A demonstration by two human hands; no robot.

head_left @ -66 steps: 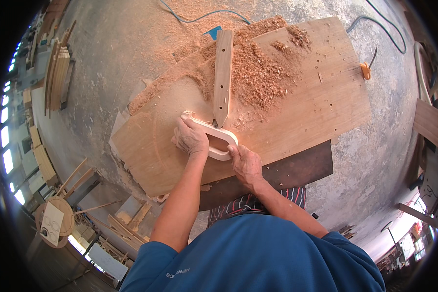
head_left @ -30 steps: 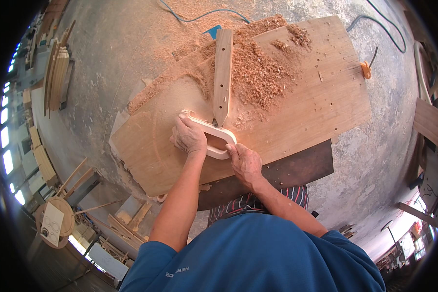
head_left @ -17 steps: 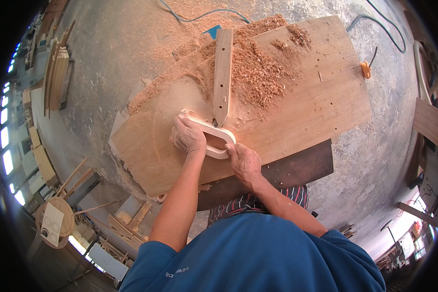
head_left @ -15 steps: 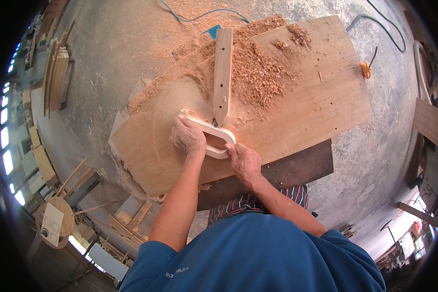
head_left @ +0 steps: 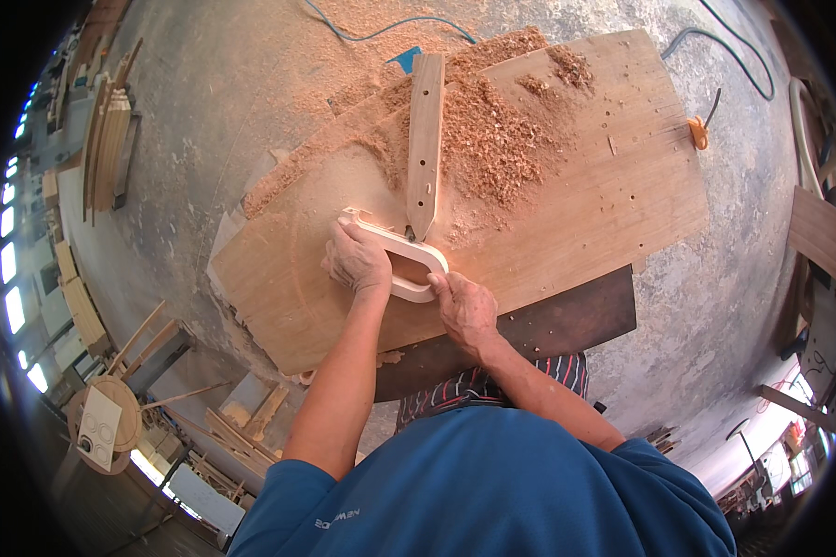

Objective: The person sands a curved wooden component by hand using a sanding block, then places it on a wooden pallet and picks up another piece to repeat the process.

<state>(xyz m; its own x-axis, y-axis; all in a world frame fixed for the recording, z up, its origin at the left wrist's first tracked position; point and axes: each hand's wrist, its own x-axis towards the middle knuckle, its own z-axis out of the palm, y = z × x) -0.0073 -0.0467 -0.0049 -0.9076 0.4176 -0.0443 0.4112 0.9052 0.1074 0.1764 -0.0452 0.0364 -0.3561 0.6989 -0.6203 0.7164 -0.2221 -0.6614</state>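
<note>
Between my two hands a pale wooden oval frame [head_left: 416, 249] with a long open middle lies on the plywood tabletop [head_left: 585, 209]. My left hand [head_left: 356, 257] is closed on its left end, thumb over the top edge. On the rounded right end, my right hand [head_left: 465, 306] grips with thumb and curled fingers. The frame's far edge meets a small dark router bit [head_left: 411, 233] standing at the pointed tip of a wooden arm [head_left: 425, 139]. That arm has several holes and reaches away from me over the table. My palms hide parts of the frame's ends.
A heap of reddish wood shavings [head_left: 492, 139] lies right of the arm, with more dust along the far left edge. A dark panel [head_left: 567, 316] juts out at the near side. Cables [head_left: 409, 20] run over the floor beyond. Stacked boards [head_left: 111, 148] stand at left.
The oval frame and both hands have shifted very slightly to the left. My grip on it is the same.
</note>
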